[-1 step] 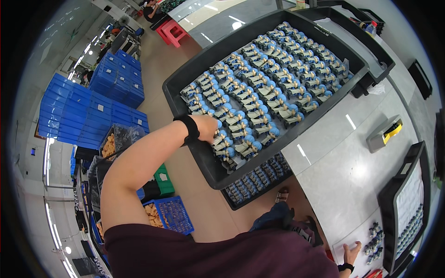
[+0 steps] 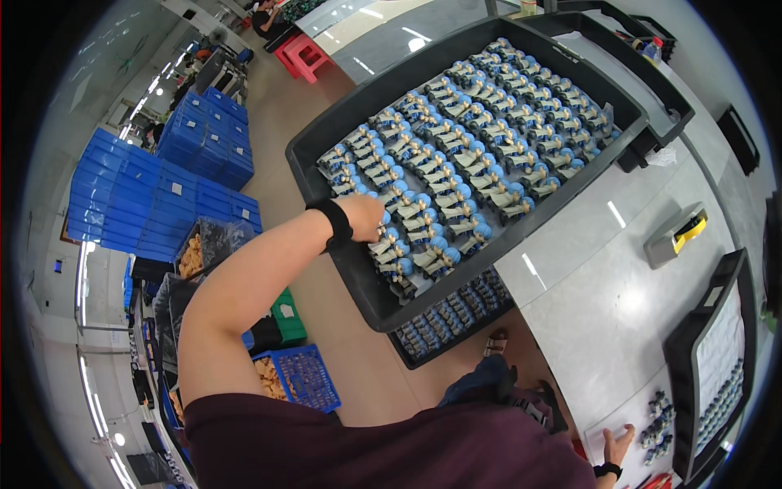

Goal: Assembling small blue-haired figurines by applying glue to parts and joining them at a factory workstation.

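My left hand (image 2: 363,217), a dark band around its wrist, reaches into a large black tray (image 2: 481,262) at the near left corner. Its fingers are curled at a small blue-capped figurine with a cream body; their tips are partly hidden. Several rows of matching figurines (image 2: 444,175) fill the tray. At the lower right, my right hand (image 2: 619,445) hovers at or rests on the table, fingers apart and nothing in them. Beside it lies a loose cluster of small dark and bluish pieces (image 2: 658,428).
A second black tray (image 2: 683,350) with rows of small pieces stands at the right. A tape dispenser (image 2: 678,236) sits on the grey table (image 2: 570,301). Below the big tray is another filled tray (image 2: 456,319). Blue crates (image 2: 155,191), a blue basket (image 2: 314,376) and a red stool (image 2: 307,57) stand leftward.
My left hand has shifted very slightly at the same corner of the tray, its fingers still curled. The right hand looks unmoved.
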A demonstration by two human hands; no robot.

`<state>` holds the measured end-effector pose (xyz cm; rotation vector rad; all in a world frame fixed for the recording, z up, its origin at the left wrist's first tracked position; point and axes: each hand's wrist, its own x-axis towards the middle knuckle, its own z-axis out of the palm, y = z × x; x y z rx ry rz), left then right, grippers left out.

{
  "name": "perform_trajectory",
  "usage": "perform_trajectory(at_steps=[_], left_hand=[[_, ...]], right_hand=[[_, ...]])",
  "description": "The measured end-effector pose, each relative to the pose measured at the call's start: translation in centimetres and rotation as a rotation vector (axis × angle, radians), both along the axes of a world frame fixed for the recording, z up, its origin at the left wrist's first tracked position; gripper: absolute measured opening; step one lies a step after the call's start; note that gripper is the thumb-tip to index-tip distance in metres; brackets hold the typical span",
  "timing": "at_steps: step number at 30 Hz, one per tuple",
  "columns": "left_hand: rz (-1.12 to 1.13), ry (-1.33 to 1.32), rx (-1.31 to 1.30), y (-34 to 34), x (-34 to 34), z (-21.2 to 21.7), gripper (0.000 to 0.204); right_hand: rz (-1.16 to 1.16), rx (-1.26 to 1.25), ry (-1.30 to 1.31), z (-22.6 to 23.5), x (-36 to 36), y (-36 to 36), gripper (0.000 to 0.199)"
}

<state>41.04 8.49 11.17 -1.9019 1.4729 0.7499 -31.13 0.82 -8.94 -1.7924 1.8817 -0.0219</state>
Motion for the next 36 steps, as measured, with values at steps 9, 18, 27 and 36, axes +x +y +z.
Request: perform_trajectory(at_steps=[9,18,27,36], left_hand=[[-0.008,0.019,0.018,-1.7,-0.1,-0.4,0.021],[-0.033,-0.024,0.006,-1.2,0.3,-2.0,0.032],[-0.222,-0.028,0.220,-1.6,-2.5,-2.1,0.026],[-0.147,0.045,0.272,-2.0,-3.1,-0.6,0.028]], right_hand=[[-0.017,0.024,0.005,0.1,0.0,0.2,0.061],[-0.019,0.016,-0.025,0.7,0.7,0.3,0.060],[-0.025,0.060,0.039,0.7,0.5,-0.2,0.060],[0.000,-0.032,0.008,0.2,0.4,0.2,0.059]])
